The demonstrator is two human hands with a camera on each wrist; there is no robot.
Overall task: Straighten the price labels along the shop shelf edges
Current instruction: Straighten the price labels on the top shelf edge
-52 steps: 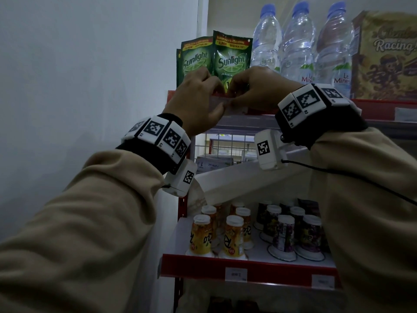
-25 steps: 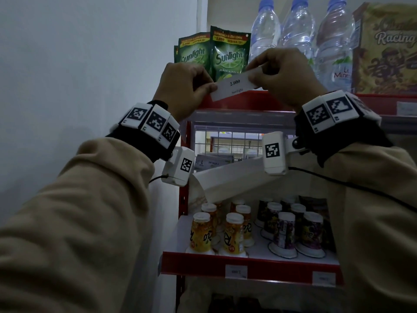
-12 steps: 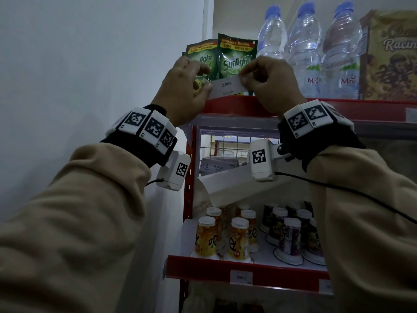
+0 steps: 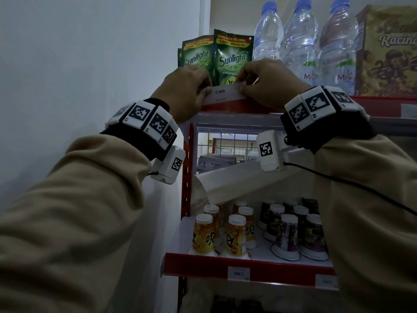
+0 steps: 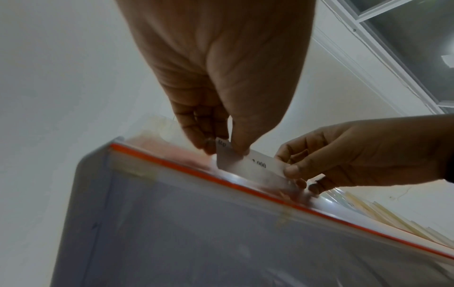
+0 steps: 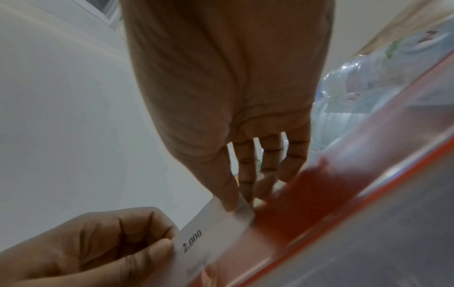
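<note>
Fingers of the left hand pinch the left end of the label, thumb in front and the others curled behind it, as the left wrist view shows. Across the card, the right hand pinches the right end between thumb and forefinger, its other fingers loosely bent above the shelf edge. The label is a white card printed "2.000", held nearly level in the upper middle of the head view, its lower edge meeting the top of the red shelf edge. In the left wrist view its bottom sits behind a clear strip on that edge; how deep it goes is blurred.

Just behind the hands stand two green Sunlight pouches, and to their right, in the upper right of the frame, three water bottles and a cereal box. Below, in the lower middle of the frame, a second shelf carries small yellow bottles on the left and dark cups on the right. Its red edge bears a white label in the middle and another further right. A white wall fills the left of the frame.
</note>
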